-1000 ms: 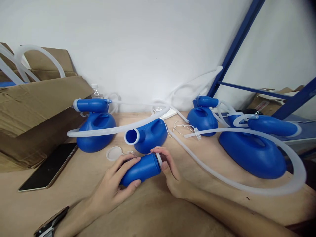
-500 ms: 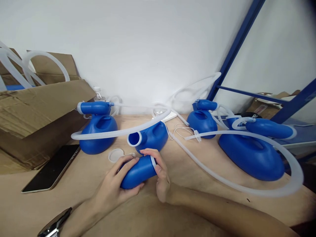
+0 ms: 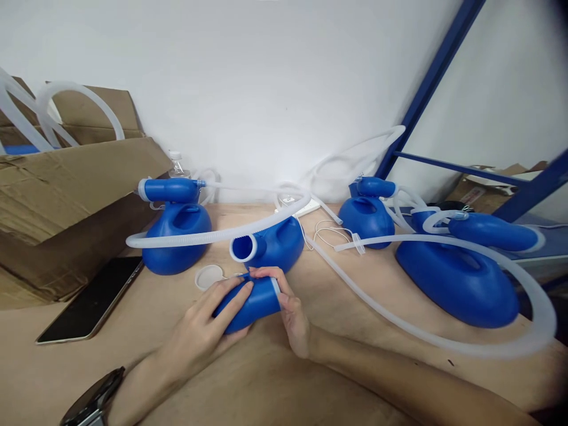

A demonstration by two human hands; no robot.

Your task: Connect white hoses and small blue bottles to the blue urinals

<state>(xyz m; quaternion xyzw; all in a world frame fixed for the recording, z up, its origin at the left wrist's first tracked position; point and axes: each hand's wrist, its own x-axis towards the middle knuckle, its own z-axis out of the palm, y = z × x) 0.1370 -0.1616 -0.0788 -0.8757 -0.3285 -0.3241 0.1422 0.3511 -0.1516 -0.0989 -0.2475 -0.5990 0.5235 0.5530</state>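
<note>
Between my hands is a blue plastic urinal funnel (image 3: 255, 306) with a white rim at its right end. My left hand (image 3: 217, 319) wraps its left part, fingers over the top and thumb beneath. My right hand (image 3: 290, 313) is curled around the white-rimmed end, fingertips at the upper edge and thumb at the rim. Just behind lies a blue urinal bottle (image 3: 284, 242), its open mouth facing left. A white round cap (image 3: 208, 277) on a thin strap rests left of that bottle, near my left fingers. The inside of the funnel is hidden.
A cardboard box (image 3: 89, 183) with hoses stands left, behind a phone (image 3: 91, 302). Other blue bottles with funnels stand at left (image 3: 177, 239) and right (image 3: 457, 284). A translucent hose (image 3: 390, 328) loops across the right side. A power strip (image 3: 306, 207) lies by the wall.
My left fingers have shifted slightly over the funnel, and the funnel has turned a little in my hands. The view has moved slightly; the other objects stay in place.
</note>
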